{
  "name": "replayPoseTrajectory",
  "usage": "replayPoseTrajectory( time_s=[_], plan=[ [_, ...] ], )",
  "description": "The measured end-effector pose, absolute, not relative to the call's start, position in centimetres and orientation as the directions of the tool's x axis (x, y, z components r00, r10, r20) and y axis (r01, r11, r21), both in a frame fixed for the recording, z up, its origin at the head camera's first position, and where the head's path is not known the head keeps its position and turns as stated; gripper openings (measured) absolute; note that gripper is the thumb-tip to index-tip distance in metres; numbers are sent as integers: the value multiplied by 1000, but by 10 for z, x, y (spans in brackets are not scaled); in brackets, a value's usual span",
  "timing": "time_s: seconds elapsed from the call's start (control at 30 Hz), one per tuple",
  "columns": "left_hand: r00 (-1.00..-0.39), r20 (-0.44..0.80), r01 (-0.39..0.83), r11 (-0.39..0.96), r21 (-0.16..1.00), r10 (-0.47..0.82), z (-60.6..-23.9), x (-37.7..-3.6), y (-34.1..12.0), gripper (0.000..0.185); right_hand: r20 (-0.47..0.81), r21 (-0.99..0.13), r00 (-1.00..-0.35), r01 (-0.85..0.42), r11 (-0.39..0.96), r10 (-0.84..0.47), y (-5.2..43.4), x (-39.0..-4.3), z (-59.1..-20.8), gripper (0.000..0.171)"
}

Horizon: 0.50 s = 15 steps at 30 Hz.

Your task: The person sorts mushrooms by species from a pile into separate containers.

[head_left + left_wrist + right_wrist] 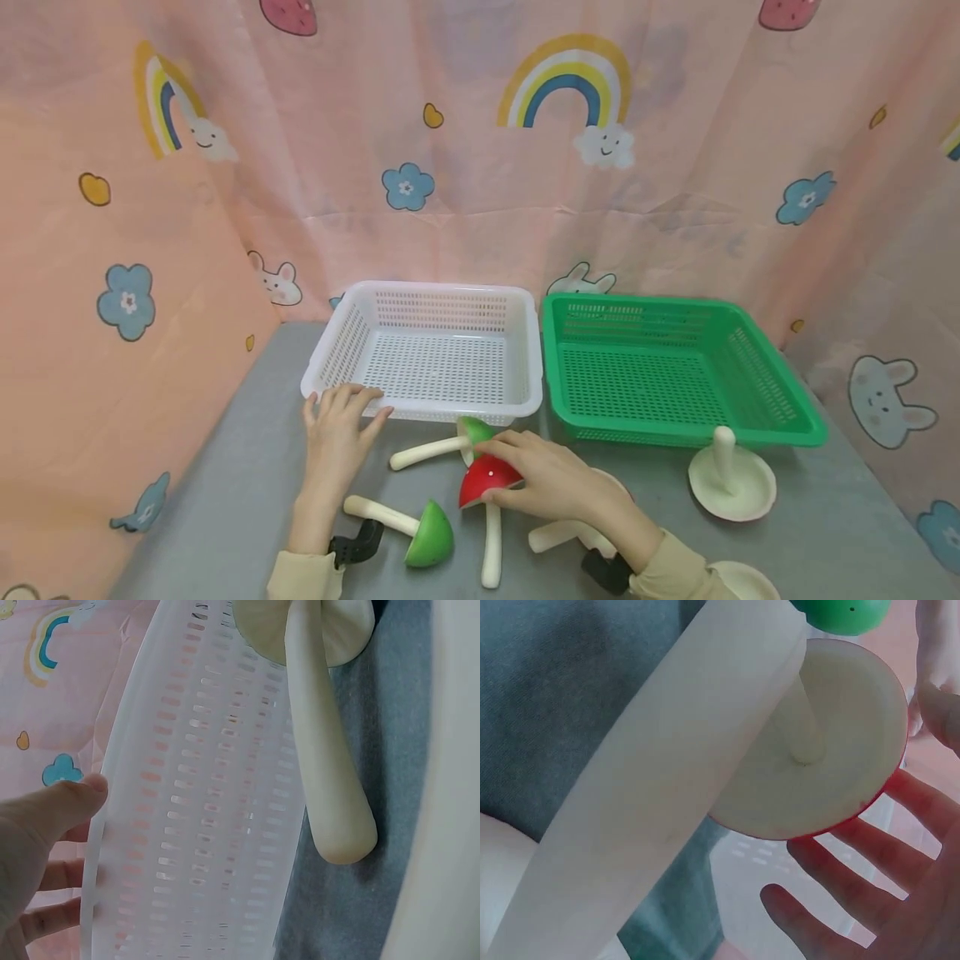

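Note:
My left hand [337, 429] is at the near left rim of a white plastic basket [525, 358], fingers spread loosely. In the left wrist view its thumb [94, 793] meets the rim's edge, with other fingers beyond it. My right hand [551, 475] holds the spotted red cap of a toy mushroom [480, 482], thumb at its near edge, fingers over the far side. The pale stem points toward me. In the right wrist view, fingertips [802, 851] lie along the cap's red edge. Between the hands are two green-capped toy mushrooms [431, 537], caps to the right.
A green plastic basket [813, 429] stands right of the white one. Before it, a toy mushroom [731, 492] rests cap down with its stem up. Other pale mushrooms [555, 536] lie partly hidden by my right arm. A patterned pink curtain [480, 233] backs the grey table [225, 500].

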<state>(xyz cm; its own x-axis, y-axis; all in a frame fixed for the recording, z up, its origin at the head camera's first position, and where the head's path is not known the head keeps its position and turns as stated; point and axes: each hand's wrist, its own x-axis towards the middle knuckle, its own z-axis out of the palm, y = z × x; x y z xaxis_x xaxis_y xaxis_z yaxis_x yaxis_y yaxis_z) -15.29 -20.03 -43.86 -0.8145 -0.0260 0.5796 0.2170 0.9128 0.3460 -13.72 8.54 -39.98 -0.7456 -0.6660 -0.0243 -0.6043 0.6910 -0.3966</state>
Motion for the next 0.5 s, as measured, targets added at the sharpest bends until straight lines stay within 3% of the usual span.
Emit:
replayPoseTrajectory(
  time_s=[0.5],
  plan=[
    [-812,582,217,914,342,-25,-439,-152,-200,24,-46,-423,-723,-611,669,-690,81,-140,-406,42]
  ],
)
